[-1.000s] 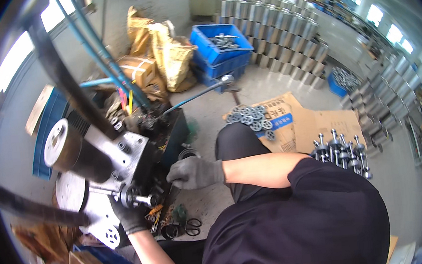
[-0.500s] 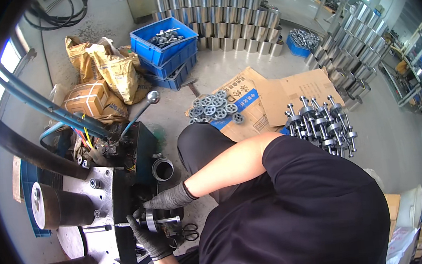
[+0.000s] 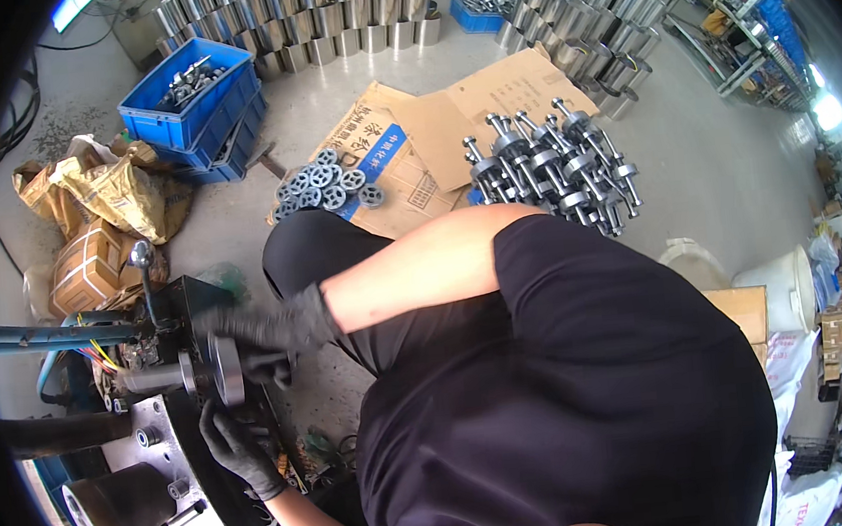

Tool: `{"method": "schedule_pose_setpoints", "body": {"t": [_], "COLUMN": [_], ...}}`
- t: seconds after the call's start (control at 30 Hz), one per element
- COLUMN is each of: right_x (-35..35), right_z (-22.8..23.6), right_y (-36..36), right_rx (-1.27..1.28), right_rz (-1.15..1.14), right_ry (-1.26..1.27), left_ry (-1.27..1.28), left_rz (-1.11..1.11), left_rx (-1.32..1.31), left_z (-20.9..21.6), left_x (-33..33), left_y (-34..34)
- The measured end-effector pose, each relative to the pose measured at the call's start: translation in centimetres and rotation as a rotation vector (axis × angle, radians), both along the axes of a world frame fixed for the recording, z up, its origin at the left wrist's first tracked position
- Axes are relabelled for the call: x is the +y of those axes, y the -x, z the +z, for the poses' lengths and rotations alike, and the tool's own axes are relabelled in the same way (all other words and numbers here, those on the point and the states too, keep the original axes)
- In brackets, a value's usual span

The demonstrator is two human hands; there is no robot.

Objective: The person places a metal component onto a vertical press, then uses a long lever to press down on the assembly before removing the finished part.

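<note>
A metal shaft with a disc (image 3: 228, 370) is held in front of the machine, its outer end blurred; a smaller disc (image 3: 187, 371) sits farther along it. My right hand (image 3: 272, 334), in a dark glove and smeared by motion, appears closed around the shaft's near end, behind the larger disc. Just below the disc is my left hand (image 3: 242, 451), also gloved, fingers apart and holding nothing visible. Beside it stands the machine's pale metal plate (image 3: 161, 441), with a thick dark cylinder (image 3: 112, 512) on it. A lever with a ball knob (image 3: 142, 254) rises behind.
Spoked wheels (image 3: 324, 179) and a pile of shafts with discs (image 3: 558, 166) lie on flattened cardboard (image 3: 496, 89). Stacked blue crates (image 3: 192, 108), yellow sacks (image 3: 114, 190) and a taped carton (image 3: 88, 267) stand to the left. Shiny metal cylinders (image 3: 320, 21) are stacked behind.
The view has swung right. The shaft has come off the machine plate's edge and moved toward the lever with my right hand. My left hand, earlier around the part, is now apart below it.
</note>
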State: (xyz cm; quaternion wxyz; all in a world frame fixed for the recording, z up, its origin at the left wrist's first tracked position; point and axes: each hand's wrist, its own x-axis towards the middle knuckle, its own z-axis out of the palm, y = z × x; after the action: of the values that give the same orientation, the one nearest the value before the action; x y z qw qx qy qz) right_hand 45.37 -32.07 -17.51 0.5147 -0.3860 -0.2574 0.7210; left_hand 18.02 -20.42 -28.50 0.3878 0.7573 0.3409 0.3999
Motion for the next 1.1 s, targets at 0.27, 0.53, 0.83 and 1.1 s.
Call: {"method": "schedule_pose_setpoints", "body": {"t": [0.27, 0.53, 0.83, 1.1], "right_x": [-13.5, -34.3, -53.6, -56.3], "right_z": [6.2, 7.6, 4.2, -0.4], "right_y": [-21.0, -36.5, -41.1, -38.8], "right_rx": [0.054, -0.973, -1.027, -1.006], "right_rz": [-0.453, -0.812, -1.053, -0.539], "right_ry": [-0.133, 0.194, 1.133, 1.49], "left_ry": [0.27, 0.259, 0.232, 0.28], "left_rz": [-0.089, -0.251, -0.335, -0.311], "left_rx": [0.005, 0.237, 0.312, 0.311], "left_z": [-0.9, -1.0, 0.2, -0.2], "left_x": [-0.4, -1.8, -3.0, -2.8], "left_y": [-3.1, -3.8, -3.5, -3.2]}}
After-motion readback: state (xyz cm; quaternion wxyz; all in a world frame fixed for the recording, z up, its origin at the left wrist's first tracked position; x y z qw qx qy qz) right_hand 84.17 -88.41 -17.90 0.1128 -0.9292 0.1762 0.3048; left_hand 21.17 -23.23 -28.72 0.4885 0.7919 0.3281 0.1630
